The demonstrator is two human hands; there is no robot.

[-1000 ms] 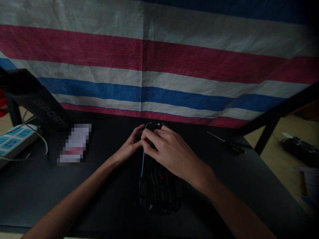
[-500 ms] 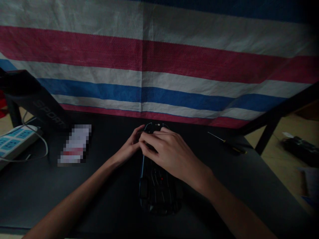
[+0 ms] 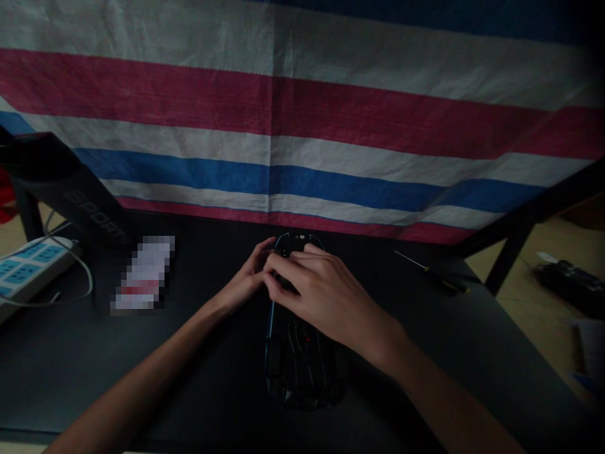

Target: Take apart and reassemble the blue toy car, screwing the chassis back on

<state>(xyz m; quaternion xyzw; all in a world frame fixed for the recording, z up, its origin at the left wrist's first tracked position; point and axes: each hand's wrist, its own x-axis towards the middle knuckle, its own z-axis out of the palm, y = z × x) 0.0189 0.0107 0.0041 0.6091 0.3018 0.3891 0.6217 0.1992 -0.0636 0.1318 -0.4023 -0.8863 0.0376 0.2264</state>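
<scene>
A dark toy car [image 3: 302, 359] lies upside down on the black table [image 3: 208, 397], its underside showing a small red dot. At the left side of its far end, my left hand [image 3: 248, 277] has its fingers bent against the car's edge. My right hand [image 3: 326, 290] reaches over the far half of the car, thumb and index finger pinched together near the left front wheel area. What lies between those fingertips is too small and dark to make out. The right palm hides part of the underside.
A screwdriver [image 3: 432, 273] lies to the right on the table. On the left are a white power strip [image 3: 35, 261] with a cable, a blurred-out flat object [image 3: 145, 271] and a dark "SPORT" item [image 3: 94, 205]. A striped sheet [image 3: 302, 120] hangs behind.
</scene>
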